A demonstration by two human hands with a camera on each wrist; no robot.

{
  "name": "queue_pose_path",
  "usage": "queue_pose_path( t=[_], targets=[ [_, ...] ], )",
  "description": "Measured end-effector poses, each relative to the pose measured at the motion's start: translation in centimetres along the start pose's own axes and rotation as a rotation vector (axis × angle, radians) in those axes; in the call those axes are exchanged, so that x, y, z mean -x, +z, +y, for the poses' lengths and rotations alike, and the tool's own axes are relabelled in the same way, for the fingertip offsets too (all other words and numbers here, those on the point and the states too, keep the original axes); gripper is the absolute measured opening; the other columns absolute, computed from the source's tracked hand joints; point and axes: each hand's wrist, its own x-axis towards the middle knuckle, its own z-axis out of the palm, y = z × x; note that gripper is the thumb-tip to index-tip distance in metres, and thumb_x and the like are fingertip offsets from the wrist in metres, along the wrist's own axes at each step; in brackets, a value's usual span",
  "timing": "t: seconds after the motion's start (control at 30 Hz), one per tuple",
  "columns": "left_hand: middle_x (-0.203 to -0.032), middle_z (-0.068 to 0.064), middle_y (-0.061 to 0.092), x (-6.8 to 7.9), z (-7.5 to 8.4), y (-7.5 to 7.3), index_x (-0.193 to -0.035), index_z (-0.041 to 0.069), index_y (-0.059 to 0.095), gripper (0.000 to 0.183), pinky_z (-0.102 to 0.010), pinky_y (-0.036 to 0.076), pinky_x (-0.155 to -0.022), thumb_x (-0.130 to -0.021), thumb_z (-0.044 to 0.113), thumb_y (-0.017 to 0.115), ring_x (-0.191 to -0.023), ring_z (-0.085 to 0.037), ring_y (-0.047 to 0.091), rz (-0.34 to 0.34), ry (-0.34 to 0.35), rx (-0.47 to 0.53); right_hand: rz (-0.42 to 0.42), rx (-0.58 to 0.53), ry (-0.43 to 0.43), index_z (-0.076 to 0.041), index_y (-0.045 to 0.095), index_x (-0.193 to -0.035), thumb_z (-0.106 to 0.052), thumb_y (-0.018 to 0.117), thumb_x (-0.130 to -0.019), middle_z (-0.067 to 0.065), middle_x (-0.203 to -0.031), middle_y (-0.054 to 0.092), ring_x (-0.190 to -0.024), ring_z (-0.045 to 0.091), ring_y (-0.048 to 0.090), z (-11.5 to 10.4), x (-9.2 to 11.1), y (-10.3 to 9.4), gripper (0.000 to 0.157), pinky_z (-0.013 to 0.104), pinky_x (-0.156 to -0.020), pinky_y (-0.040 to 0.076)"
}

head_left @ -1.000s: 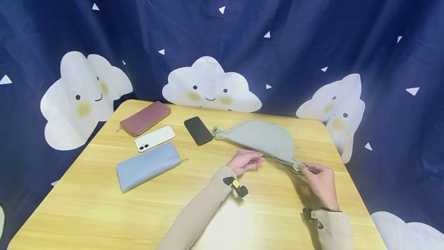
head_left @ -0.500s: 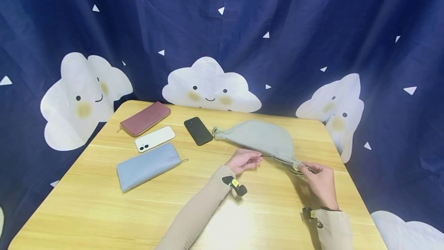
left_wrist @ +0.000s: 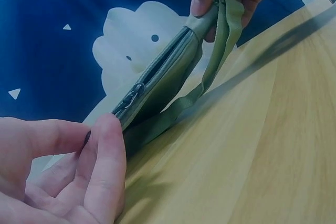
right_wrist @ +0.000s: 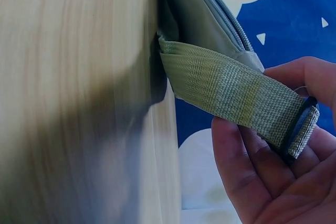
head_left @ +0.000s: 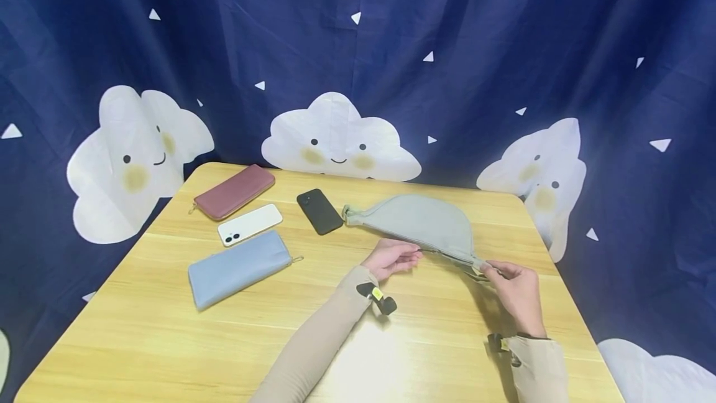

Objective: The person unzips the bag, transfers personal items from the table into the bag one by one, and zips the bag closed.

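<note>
A grey-green waist bag [head_left: 419, 219] is on the table, its right end lifted. My left hand [head_left: 391, 258] pinches the zipper's dark pull tab at the bag's front edge; in the left wrist view the zipper slider [left_wrist: 137, 89] sits just beyond the fingertips. The zipper teeth stand parted from the slider toward the right end. My right hand [head_left: 517, 291] grips that end of the bag between thumb and fingers. In the right wrist view a webbing strap [right_wrist: 231, 87] with a black buckle [right_wrist: 300, 129] lies across the fingers. Part of the strap hangs under the bag.
On the wooden table [head_left: 168, 353], left of the bag, lie a black phone [head_left: 319, 211], a white phone [head_left: 250, 224], a maroon zip wallet [head_left: 235, 191] and a light blue zip wallet [head_left: 240, 269]. A dark blue curtain [head_left: 358, 55] with clouds hangs behind.
My left hand has shifted slightly left along the bag's front edge with the zipper pull. The right hand stays at the bag's end, nearly still.
</note>
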Motion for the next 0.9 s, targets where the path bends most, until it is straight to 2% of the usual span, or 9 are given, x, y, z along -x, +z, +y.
queue_pose_path(
  t=[0.47,0.7,0.9],
  targets=[
    [-0.083,-0.007,0.078,-0.24,-0.02,-0.46,-0.119,-0.010,0.070,0.026,-0.024,0.065,-0.076,-0.095,0.000,0.068,-0.072,-0.012,0.074,0.001,0.016,-0.012,0.005,-0.013,0.010,-0.004,0.081,-0.107,-0.034,0.078,-0.093,0.011,-0.108,0.080,-0.087,-0.020,0.057,0.01,0.01,0.06,0.033,0.005,-0.079,0.046],
    [-0.083,-0.006,0.078,-0.50,-0.01,-0.80,-0.120,-0.010,0.069,0.027,-0.024,0.065,-0.077,-0.095,0.000,0.068,-0.073,-0.012,0.074,-0.004,0.013,0.003,0.016,-0.007,0.020,-0.005,0.081,-0.108,-0.035,0.077,-0.093,0.002,-0.101,0.082,-0.086,-0.019,0.058,0.16,-0.08,0.04,0.033,0.007,-0.079,0.047],
    [-0.081,-0.006,0.078,-0.48,0.05,-0.90,-0.120,-0.011,0.069,0.027,-0.023,0.065,-0.076,-0.095,-0.001,0.068,-0.071,-0.011,0.074,-0.001,0.010,0.000,0.007,-0.006,0.017,-0.005,0.080,-0.108,-0.035,0.077,-0.093,0.007,-0.103,0.081,-0.084,-0.018,0.059,0.05,-0.04,0.00,0.034,0.006,-0.077,0.047]
  ],
)
